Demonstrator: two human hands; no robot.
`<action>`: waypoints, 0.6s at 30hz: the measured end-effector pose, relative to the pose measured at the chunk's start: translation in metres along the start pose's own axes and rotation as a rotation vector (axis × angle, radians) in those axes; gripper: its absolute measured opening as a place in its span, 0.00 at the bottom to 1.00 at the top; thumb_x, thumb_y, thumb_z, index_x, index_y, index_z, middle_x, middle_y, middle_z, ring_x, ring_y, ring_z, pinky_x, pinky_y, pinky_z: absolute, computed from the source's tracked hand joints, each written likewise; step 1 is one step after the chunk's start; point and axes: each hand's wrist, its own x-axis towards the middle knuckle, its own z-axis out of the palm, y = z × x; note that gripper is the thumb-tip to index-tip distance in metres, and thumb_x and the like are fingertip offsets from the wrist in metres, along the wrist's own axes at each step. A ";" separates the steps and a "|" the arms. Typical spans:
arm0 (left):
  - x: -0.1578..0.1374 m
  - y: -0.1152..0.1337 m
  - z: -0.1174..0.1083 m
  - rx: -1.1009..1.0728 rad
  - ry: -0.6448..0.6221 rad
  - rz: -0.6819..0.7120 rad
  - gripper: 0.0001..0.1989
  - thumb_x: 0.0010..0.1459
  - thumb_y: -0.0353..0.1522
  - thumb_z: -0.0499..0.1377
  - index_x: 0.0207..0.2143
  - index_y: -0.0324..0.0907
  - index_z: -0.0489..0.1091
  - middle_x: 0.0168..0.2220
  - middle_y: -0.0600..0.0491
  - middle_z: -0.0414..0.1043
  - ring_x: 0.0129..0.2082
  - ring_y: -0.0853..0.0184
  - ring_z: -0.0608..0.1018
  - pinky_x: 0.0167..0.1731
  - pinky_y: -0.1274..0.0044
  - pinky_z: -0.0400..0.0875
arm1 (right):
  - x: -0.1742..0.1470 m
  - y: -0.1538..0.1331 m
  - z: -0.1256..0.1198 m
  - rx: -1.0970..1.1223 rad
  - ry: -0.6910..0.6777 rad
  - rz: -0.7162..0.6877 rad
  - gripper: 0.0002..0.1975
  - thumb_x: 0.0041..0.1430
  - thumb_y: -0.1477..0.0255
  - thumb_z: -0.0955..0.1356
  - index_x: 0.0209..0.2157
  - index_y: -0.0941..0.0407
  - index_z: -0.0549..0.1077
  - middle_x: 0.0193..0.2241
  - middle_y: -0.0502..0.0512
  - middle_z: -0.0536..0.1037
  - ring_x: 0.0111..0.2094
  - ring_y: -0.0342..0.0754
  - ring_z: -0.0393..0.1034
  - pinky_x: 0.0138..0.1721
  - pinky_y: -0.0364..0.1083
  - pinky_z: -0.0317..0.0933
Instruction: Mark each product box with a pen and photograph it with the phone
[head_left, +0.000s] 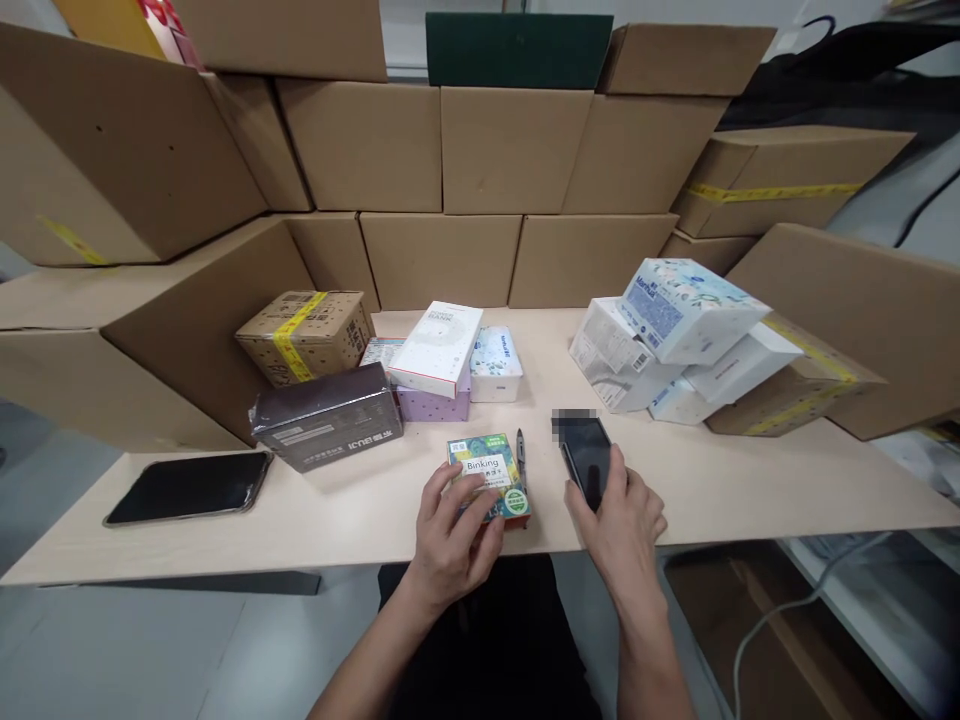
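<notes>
A small green and blue box marked "Binking" lies near the front edge of the table. My left hand rests on top of it with its fingers spread over the lid. Just right of that box is a dark pen, lying lengthwise away from me. My right hand grips a black smartphone by its sides, thumb on the left edge and fingers on the right. The phone is on or close to the tabletop, its far left corner blurred out.
Another black phone lies at the left. Behind sit a dark carton, a taped brown box, a white power bank box and a tissue pack. Stacked tissue packs stand right. Cardboard boxes wall the back.
</notes>
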 end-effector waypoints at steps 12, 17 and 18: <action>-0.007 -0.004 -0.002 -0.031 0.058 -0.141 0.18 0.62 0.27 0.53 0.55 0.40 0.67 0.48 0.43 0.73 0.51 0.57 0.74 0.51 0.59 0.70 | -0.039 -0.037 -0.056 0.713 -0.075 -0.045 0.42 0.59 0.58 0.69 0.69 0.51 0.48 0.63 0.65 0.62 0.63 0.61 0.59 0.58 0.63 0.59; -0.013 -0.004 -0.001 -0.024 0.059 -0.175 0.24 0.64 0.28 0.51 0.62 0.37 0.61 0.51 0.40 0.71 0.56 0.54 0.70 0.52 0.58 0.70 | -0.050 -0.060 -0.055 0.657 0.034 -0.267 0.39 0.61 0.63 0.69 0.69 0.51 0.48 0.62 0.65 0.63 0.62 0.59 0.60 0.57 0.61 0.63; -0.014 -0.004 -0.001 -0.021 0.058 -0.182 0.24 0.64 0.29 0.51 0.63 0.37 0.60 0.52 0.40 0.71 0.56 0.54 0.69 0.52 0.58 0.70 | -0.051 -0.062 -0.053 0.644 0.050 -0.287 0.39 0.61 0.63 0.69 0.69 0.52 0.48 0.62 0.65 0.64 0.62 0.59 0.61 0.56 0.61 0.64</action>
